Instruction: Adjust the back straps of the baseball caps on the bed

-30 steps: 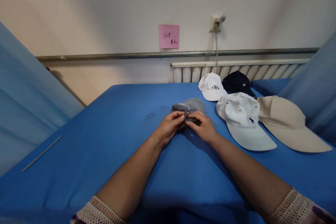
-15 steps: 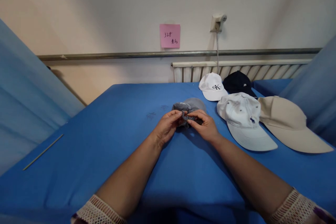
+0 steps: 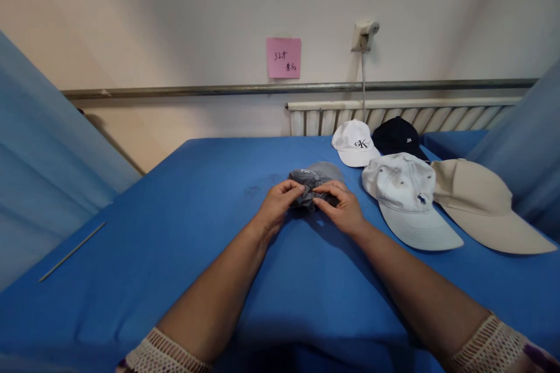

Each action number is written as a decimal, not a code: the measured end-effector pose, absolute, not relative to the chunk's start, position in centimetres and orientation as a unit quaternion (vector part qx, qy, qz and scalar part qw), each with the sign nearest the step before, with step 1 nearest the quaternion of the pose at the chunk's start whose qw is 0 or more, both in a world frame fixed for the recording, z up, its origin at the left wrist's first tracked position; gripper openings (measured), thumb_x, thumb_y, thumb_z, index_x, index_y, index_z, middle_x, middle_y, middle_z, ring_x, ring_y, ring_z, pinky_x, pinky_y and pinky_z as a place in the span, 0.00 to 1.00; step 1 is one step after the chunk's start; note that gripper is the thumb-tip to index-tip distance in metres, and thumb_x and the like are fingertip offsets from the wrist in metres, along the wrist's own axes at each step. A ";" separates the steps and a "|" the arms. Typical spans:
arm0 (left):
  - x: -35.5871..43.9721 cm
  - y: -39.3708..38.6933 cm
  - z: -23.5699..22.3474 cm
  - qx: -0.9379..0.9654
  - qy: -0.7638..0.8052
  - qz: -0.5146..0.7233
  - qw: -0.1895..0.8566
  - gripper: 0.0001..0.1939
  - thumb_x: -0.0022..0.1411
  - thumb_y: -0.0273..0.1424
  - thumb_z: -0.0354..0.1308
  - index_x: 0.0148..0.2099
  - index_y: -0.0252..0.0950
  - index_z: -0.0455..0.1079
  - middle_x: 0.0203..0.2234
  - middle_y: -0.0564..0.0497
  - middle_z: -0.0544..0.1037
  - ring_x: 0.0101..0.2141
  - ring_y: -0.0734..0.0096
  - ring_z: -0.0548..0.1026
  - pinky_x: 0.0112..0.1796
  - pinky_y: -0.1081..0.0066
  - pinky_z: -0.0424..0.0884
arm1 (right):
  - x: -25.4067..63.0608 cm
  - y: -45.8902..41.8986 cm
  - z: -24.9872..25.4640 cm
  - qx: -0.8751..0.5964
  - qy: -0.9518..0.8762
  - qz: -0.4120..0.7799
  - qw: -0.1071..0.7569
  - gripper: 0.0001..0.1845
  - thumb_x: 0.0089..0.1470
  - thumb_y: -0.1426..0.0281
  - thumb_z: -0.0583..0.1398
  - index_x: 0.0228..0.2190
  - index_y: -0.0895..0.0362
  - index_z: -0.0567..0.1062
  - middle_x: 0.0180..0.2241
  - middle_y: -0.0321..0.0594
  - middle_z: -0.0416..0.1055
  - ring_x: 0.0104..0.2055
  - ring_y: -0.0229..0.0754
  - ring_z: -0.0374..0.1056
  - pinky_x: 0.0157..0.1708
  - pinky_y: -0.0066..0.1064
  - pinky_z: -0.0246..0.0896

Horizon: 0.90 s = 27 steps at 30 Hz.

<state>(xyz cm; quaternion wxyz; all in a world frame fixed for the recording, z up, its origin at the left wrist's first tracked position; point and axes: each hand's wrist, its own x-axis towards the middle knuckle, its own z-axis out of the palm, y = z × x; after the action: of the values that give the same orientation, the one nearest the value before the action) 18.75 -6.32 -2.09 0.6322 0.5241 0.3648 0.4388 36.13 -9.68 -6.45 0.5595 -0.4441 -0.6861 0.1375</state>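
Observation:
A grey baseball cap (image 3: 326, 171) lies on the blue-covered table with its brim toward the wall and its back side toward me. My left hand (image 3: 280, 201) pinches the cap's back strap between thumb and fingers. From the other side, my right hand (image 3: 340, 204) grips the same strap area with thumb and forefinger, so the two sets of fingertips are close together. The fingers hide part of the strap, and its fastening is too small to make out.
To the right sit a white cap (image 3: 355, 143), a black cap (image 3: 397, 137), a pale cap (image 3: 405, 198) and a beige cap (image 3: 481, 204). A thin stick (image 3: 72, 252) lies on the blue sheet (image 3: 166, 233) at left. Behind are a radiator (image 3: 326, 119) and a metal rail (image 3: 210, 91).
My left hand has turned slightly, its thumb and fingers shifting on the strap. My right hand stays nearly in place. The cap has barely moved.

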 end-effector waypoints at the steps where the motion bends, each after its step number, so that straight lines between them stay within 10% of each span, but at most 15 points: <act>1: 18.7 -6.3 -2.0 0.538 0.372 0.436 0.618 0.09 0.49 0.34 0.68 0.27 0.34 0.73 0.25 0.51 0.75 0.27 0.74 0.68 0.33 0.72 0.62 | 36.2 -9.7 -6.4 -0.444 -0.686 0.139 0.559 0.09 0.52 0.67 0.64 0.38 0.51 0.77 0.37 0.41 0.74 0.42 0.45 0.70 0.44 0.41 0.65; 27: 18.4 -6.3 -2.0 0.609 0.377 0.387 0.580 0.08 0.46 0.27 0.65 0.19 0.34 0.70 0.34 0.45 0.76 0.34 0.68 0.70 0.36 0.68 0.64 | 36.1 -9.9 -6.3 -0.420 -0.728 0.142 0.523 0.11 0.52 0.66 0.65 0.40 0.46 0.79 0.34 0.39 0.70 0.40 0.44 0.67 0.43 0.41 0.65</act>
<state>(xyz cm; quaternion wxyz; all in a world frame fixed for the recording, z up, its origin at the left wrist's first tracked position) 18.41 -6.33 -2.04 0.5803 0.6092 0.3770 0.3873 36.13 -9.93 -6.30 0.5230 -0.4204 -0.7277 0.1421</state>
